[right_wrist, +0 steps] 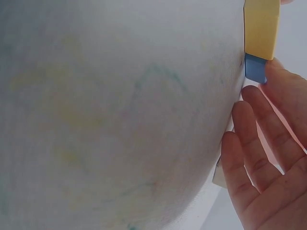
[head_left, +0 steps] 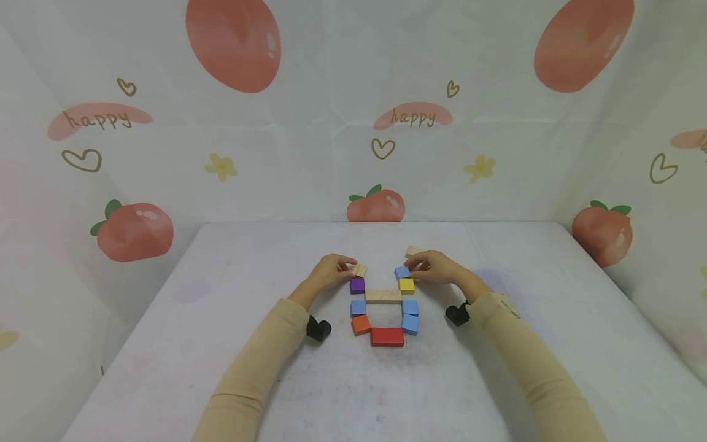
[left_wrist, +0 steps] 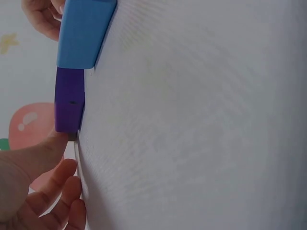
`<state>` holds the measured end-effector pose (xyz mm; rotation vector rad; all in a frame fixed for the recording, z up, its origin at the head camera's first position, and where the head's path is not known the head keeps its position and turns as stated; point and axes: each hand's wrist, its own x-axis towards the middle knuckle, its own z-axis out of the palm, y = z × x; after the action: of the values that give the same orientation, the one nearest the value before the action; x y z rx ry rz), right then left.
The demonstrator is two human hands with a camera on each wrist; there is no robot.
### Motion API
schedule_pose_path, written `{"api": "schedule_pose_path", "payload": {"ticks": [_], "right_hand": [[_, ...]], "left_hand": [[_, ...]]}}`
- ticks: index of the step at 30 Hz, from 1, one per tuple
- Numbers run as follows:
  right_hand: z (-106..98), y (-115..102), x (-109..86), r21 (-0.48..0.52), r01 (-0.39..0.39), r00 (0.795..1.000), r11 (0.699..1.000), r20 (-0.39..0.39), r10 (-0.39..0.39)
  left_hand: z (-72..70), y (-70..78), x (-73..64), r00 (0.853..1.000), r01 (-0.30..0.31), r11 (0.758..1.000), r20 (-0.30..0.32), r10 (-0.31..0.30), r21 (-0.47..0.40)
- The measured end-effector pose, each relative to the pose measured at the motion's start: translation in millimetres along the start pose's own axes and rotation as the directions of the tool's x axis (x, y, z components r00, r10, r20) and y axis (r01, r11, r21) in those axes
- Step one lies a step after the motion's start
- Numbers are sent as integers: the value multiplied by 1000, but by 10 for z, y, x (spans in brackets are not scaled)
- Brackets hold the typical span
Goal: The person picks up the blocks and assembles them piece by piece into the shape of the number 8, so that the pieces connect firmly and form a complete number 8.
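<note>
My left hand (head_left: 328, 272) pinches a plain wooden block (head_left: 360, 270) at the upper left of a block outline, just beyond a purple block (head_left: 357, 286). In the left wrist view the purple block largely hides that wooden block. Across from it, my right hand (head_left: 436, 267) holds a small blue block (head_left: 402, 272) between thumb and forefinger. Its thumb meets the blue block's side in the right wrist view, while the other fingers extend loosely. A yellow block (head_left: 406, 286) touches the blue block's near side. Between the two columns lies a long wooden block (head_left: 383, 297).
Nearer me, the outline continues with blue blocks (head_left: 358, 308) on both sides, an orange block (head_left: 361, 325) and a red block (head_left: 387, 337) at the bottom. Another wooden block (head_left: 413, 252) lies behind my right hand. A printed cloth (head_left: 298, 153) hangs beyond the white table (head_left: 232, 264).
</note>
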<state>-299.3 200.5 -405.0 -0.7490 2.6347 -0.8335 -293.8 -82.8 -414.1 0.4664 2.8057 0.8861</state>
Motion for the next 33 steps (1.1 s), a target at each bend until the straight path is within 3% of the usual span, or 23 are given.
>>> {"api": "schedule_pose_path", "payload": {"ticks": [18, 33], "right_hand": [[-6, -8, 5, -1, -4, 1000, 1000, -5, 4], [-6, -15, -2, -4, -12, 1000, 1000, -2, 12]], "left_hand": [[-40, 3, -23, 999, -1, 1000, 40, 1, -15], [-41, -1, -27, 999, -1, 1000, 36, 2, -16]]}}
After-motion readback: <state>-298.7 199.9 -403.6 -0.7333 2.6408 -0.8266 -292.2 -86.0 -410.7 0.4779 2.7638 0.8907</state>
